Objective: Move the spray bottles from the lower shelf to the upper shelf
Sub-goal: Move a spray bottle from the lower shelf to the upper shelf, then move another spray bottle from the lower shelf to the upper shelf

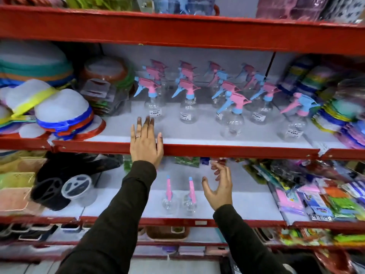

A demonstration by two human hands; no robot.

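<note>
You face red shop shelves with white boards. On the upper shelf (197, 133) stand many spray bottles (188, 107); two bottles (178, 196) remain on the lower shelf (246, 202). Your left hand (145, 141) lies flat and empty on the upper edge; your right hand (218, 186) hangs open, empty, beside the two.

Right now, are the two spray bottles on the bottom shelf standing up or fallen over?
Standing up. Both spray bottles sit on their round clear bases on the lower shelf, with pink and blue tops pointing upward.

Price label (155, 113) print is too blurred to read; the top shelf's goods (183, 4) are cut off.
</note>
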